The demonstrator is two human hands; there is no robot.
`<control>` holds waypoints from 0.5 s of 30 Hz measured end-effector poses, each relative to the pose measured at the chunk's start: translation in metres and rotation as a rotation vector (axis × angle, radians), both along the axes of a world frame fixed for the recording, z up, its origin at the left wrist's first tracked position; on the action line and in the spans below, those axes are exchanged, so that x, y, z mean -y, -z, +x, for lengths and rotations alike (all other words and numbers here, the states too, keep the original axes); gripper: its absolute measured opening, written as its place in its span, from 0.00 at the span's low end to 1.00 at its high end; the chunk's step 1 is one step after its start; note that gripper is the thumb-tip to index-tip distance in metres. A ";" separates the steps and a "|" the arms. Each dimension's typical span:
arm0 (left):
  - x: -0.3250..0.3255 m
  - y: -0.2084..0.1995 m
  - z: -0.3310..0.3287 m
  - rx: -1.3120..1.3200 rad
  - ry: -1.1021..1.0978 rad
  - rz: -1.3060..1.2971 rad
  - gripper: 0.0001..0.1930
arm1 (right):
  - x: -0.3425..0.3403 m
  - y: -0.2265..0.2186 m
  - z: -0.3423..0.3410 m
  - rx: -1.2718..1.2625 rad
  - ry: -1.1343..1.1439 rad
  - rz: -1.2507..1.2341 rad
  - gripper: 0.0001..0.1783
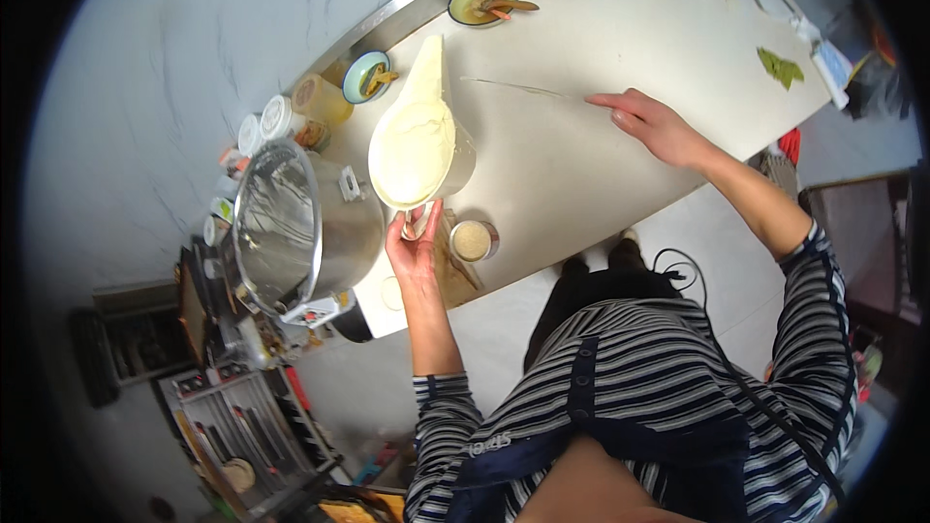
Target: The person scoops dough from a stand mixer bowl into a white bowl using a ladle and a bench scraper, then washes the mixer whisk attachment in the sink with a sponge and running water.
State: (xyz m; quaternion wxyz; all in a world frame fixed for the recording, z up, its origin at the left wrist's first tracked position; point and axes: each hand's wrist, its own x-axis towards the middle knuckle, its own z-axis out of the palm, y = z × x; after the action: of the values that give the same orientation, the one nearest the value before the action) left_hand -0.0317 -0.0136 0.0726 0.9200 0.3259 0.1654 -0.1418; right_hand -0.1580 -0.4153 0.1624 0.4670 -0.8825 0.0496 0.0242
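Observation:
My left hand (415, 244) is closed round the handle of a large jug (461, 163). Inside the jug is a thick, pale yellow, creamy mass (415, 145). A long, pale yellow, tapering piece (428, 68) extends from the jug's far rim; whether it is a spout or a spatula I cannot tell. Over the worktop at the right, my right hand (659, 126) has its index finger stretched out and its thumb apart. A thin, shiny line (521, 87) runs left from that fingertip; its kind is unclear. Close to my left hand stands a small round tub of pale grains (472, 241).
A big steel pot (339, 223) stands left of the jug. Bowls with food (482, 2) sit along the far edge of the white worktop (572, 194). Lidded jars (277, 118) line the wall. Green leaves (780, 68) lie at the far right.

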 end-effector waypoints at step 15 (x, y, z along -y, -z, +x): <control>-0.001 -0.022 0.012 -0.025 0.003 -0.032 0.13 | -0.030 0.024 0.014 -0.316 -0.121 0.562 0.21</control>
State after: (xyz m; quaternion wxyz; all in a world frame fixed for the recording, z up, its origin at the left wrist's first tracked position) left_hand -0.0200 -0.0125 0.0943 0.9228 0.3094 0.1738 -0.1500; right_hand -0.1445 -0.3850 0.1385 0.6766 -0.7057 0.0605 0.2014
